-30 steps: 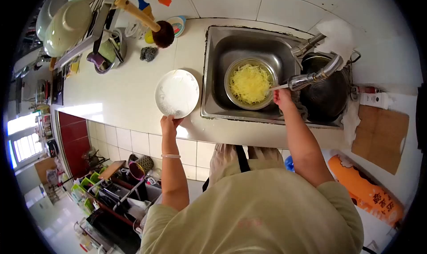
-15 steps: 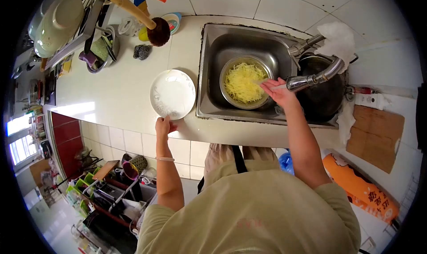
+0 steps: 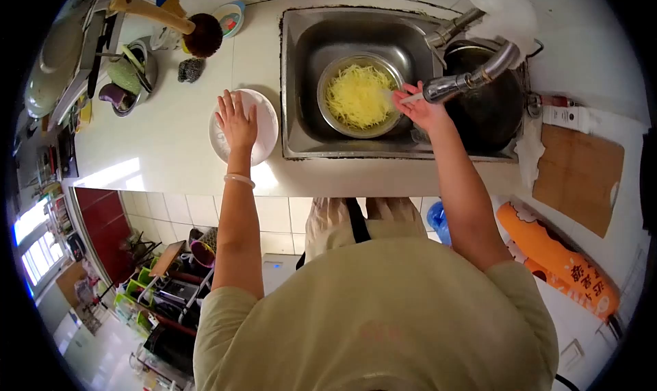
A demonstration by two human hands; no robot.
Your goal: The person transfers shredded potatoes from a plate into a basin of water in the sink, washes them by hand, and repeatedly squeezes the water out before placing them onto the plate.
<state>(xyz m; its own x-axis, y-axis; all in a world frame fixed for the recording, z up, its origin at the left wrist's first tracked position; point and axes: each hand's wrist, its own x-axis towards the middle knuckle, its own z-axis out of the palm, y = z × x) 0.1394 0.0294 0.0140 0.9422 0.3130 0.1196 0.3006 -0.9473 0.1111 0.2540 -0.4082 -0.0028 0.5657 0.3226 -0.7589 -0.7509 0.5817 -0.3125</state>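
My left hand [image 3: 237, 120] is spread open, palm down, over the left part of a white plate [image 3: 264, 127] on the counter. Whether the palm touches the plate I cannot tell. My right hand [image 3: 426, 107] is palm up with fingers apart, under the metal faucet [image 3: 457, 87]. A pale stream of water comes from the spout at its fingers. Just left of those fingers, a round metal bowl [image 3: 327, 120] full of thin yellow shreds [image 3: 359, 96] sits in the steel sink [image 3: 295, 69].
A dark pan [image 3: 486, 110] stands in the right basin. On the counter are a steel scouring pad [image 3: 191, 70], a wooden-handled brush [image 3: 203, 36] and a basin of vegetables [image 3: 130, 79]. A dish rack [image 3: 96, 48] hangs at upper left; cardboard [image 3: 578, 175] lies at right.
My left hand has moved from the plate's near rim to over its left part, its fingers now spread. My right hand stays under the faucet. The whole view has shifted slightly.
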